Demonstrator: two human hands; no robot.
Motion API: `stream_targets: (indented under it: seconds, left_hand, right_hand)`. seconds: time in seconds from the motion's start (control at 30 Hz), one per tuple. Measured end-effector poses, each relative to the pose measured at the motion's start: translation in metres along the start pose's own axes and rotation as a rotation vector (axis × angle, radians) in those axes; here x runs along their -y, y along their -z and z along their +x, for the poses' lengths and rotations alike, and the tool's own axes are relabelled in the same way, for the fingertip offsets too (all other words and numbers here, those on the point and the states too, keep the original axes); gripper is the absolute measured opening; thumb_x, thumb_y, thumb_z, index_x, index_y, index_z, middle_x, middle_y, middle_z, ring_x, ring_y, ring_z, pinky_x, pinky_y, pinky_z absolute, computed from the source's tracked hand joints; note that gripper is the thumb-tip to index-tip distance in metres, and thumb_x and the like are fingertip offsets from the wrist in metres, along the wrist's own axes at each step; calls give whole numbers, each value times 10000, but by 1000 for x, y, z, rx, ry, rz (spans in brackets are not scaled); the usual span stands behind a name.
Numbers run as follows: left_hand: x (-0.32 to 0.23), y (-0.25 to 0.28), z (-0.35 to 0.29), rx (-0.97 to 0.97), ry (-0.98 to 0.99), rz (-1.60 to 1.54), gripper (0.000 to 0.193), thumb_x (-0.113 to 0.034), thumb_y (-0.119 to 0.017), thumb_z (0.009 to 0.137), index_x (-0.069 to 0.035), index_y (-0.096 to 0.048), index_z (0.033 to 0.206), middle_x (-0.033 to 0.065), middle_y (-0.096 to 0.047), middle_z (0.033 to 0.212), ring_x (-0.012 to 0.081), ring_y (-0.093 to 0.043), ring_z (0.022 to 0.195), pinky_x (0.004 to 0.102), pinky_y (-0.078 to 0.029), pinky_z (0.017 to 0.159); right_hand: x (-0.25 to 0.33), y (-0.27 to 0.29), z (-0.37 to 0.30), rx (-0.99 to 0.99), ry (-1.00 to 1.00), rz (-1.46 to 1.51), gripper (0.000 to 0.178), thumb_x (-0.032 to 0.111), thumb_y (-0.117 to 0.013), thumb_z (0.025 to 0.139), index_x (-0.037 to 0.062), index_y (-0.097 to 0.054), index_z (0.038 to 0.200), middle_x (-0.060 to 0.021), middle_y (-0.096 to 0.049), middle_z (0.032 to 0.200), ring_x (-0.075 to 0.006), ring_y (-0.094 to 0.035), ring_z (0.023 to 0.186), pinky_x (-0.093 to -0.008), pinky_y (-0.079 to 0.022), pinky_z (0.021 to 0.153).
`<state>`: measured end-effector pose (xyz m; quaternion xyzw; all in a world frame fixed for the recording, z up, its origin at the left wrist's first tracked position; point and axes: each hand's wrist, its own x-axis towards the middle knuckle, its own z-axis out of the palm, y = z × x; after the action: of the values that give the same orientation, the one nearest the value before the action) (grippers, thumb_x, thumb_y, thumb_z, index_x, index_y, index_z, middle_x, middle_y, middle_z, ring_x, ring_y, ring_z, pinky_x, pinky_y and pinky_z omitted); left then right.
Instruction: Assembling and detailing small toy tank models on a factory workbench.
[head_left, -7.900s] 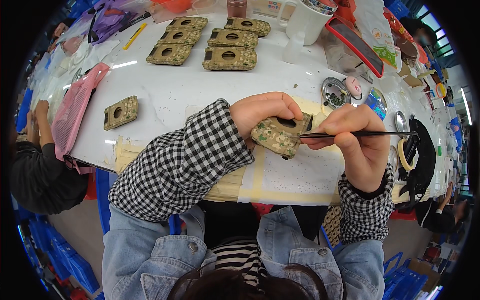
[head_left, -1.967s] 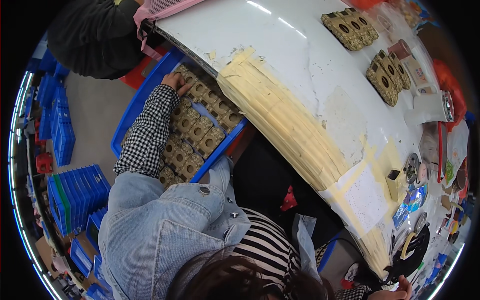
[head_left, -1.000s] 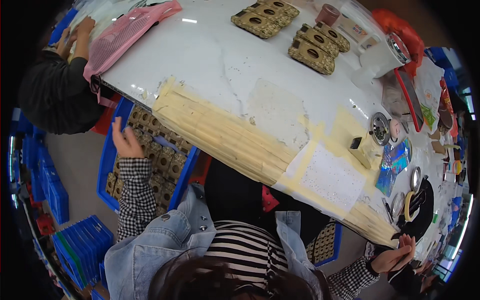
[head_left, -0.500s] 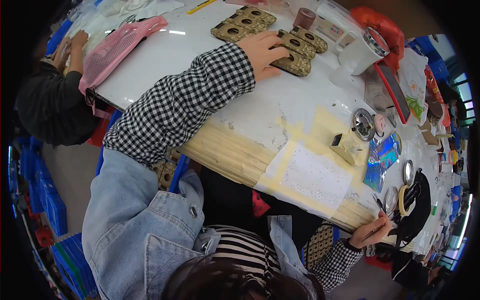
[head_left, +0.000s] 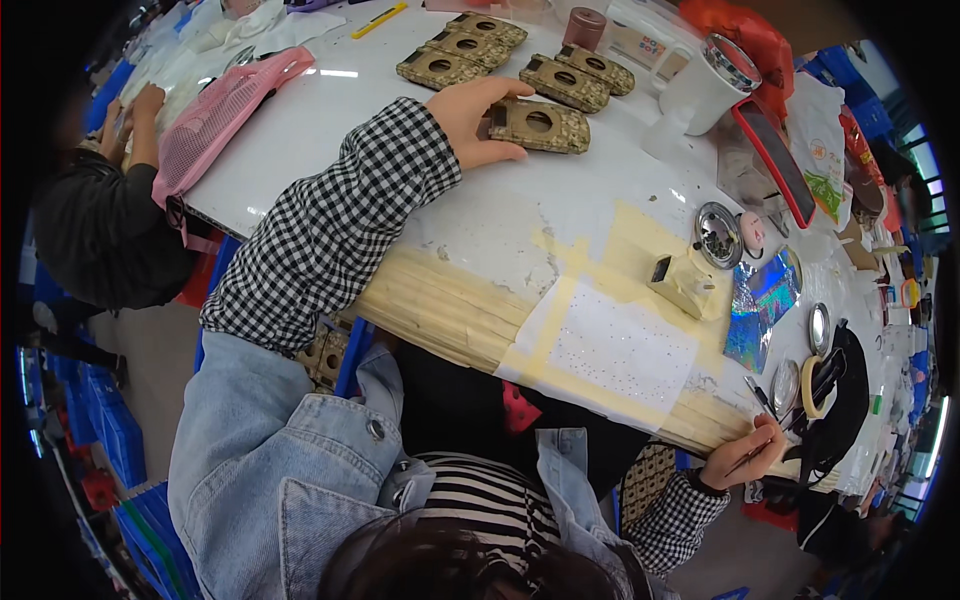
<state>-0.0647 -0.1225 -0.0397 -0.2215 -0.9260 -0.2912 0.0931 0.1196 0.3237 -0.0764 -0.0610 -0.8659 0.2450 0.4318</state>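
Observation:
My left hand (head_left: pixel 470 122) has its thumb and fingers closed around the left end of a camouflage toy tank hull (head_left: pixel 543 127) with a round hole in its top. Two like hulls (head_left: pixel 563 83) lie side by side just beyond it, and a row of three more hulls (head_left: pixel 440 68) sits to the left. Over at the table's near right edge, my right hand (head_left: pixel 745 455) pinches a thin dark tool, its exact kind too small to make out. Left of that hand, a white sheet (head_left: pixel 620 345) dotted with tiny dark bits is taped to the table.
A glue-stained square bottle (head_left: pixel 688 284), a round metal dish (head_left: pixel 718 235) and shiny blue foil (head_left: pixel 750 335) stand beyond the sheet. A white mug (head_left: pixel 705 85) and red-cased phone (head_left: pixel 773 160) are at far right. A pink mesh bag (head_left: pixel 225 120) lies left, near another person's hands (head_left: pixel 135 112).
My left hand has drawn the nearest hull of the right-hand group toward the left, apart from the other two. My right hand stays nearly in place with the thin tool.

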Motion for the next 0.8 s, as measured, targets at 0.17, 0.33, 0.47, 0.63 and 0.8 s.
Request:
stream_targets:
  seconds: [0.17, 0.33, 0.47, 0.63, 0.8]
  left_hand:
    - [-42, 18, -29, 57, -23, -363, 598, -37, -726, 711, -40, -457, 1245, 85, -490, 1206, 204, -487, 1149, 372, -418, 983]
    - [-83, 22, -38, 244, -78, -675, 620, 20, -714, 701, -22, -438, 1254, 83, -452, 1211, 201, -456, 1167, 366, -419, 983]
    - [-104, 14, -43, 376, -118, -849, 630, 24, -718, 692, -11, -433, 1252, 83, -451, 1201, 199, -463, 1142, 345, -418, 974]
    - [-126, 4, -52, 354, -121, -1016, 794, -28, -758, 666, 1, -320, 1328, 99, -471, 1167, 198, -488, 1105, 345, -420, 957]
    - [-154, -31, -80, 168, 206, -1730, 966, -146, -810, 658, -9, -183, 1379, 157, -429, 1296, 235, -458, 1188, 374, -392, 995]
  right_hand:
    - [22, 6, 4, -55, 51, 158, 297, 233, -372, 978, -30, -510, 959, -150, -595, 845, -235, -569, 801, -346, -442, 791]
    - [83, -9, 15, 270, 114, 600, 404, 417, -438, 935, 16, -472, 891, -255, -573, 1089, -317, -579, 959, -383, -455, 847]
    - [157, -33, 36, 537, 343, 692, 468, 240, -819, 658, 43, -449, 866, -290, -537, 1137, -368, -589, 988, -399, -459, 894]
    - [161, -37, 31, 572, 357, 667, 498, 147, -851, 601, 53, -442, 869, -271, -545, 1116, -319, -601, 980, -343, -517, 783]
    - [167, -36, 29, 551, 296, 827, 487, 137, -850, 606, 54, -443, 860, -245, -562, 1083, -302, -608, 959, -354, -529, 762]
